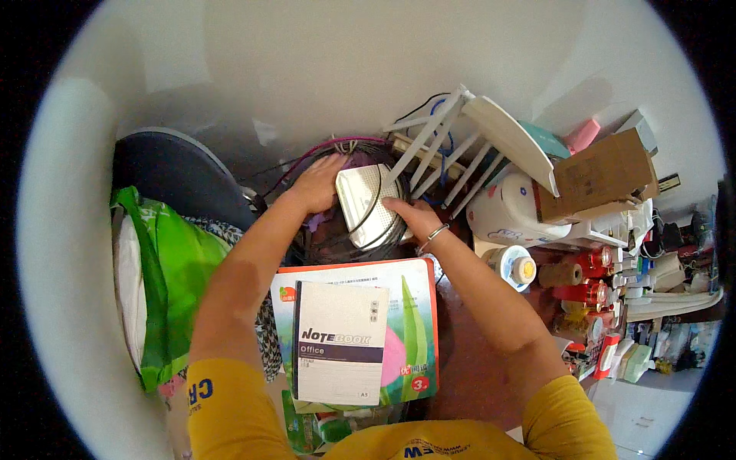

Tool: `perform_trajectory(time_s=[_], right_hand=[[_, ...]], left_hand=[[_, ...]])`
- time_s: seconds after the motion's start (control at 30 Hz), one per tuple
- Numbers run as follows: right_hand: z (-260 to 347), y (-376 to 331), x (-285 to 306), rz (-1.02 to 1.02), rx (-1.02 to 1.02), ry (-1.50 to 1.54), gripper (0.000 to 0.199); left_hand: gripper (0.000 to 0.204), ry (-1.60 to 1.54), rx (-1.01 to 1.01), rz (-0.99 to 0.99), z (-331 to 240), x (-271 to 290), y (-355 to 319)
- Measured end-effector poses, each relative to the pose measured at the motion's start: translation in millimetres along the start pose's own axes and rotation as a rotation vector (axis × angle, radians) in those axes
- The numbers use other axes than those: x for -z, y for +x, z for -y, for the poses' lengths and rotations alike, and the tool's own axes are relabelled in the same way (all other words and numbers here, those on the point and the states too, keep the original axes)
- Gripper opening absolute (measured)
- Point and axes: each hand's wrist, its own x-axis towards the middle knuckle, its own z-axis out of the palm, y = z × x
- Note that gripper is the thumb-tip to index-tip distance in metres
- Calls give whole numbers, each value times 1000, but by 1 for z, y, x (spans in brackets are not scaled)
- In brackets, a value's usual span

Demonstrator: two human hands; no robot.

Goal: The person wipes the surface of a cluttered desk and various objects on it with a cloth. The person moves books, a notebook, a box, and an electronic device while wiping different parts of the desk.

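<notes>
A white plastic box with a dotted, vent-like face, perhaps a router, lies tilted among a coil of black cables. One black cable loops across its front. My right hand, with a bracelet at the wrist, grips the box's right edge, thumb on top and the other fingers mostly hidden. At the box's upper left corner, my left hand lies with its fingers stretched out over the cables and some purple material. Whether it touches the box I cannot tell.
Close to me lie a notebook and a larger colourful book. A green bag and a dark rounded panel stand left. To the right are a white folding rack, a cardboard box and several jars.
</notes>
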Motion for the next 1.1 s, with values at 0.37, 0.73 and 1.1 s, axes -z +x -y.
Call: perform_trajectory(time_s=[0.37,0.73,1.1], right_hand=[[-21,1,20,-98,50,-81,75],[-26,1,22,-106,-27,6,61],[-36,13,26,-128,-28,-32,57]], left_hand=[[41,60,-259,85,-28,24,38],[47,-32,-429,-14,-19,2,56],[43,-42,-37,-89,-20,2,34]])
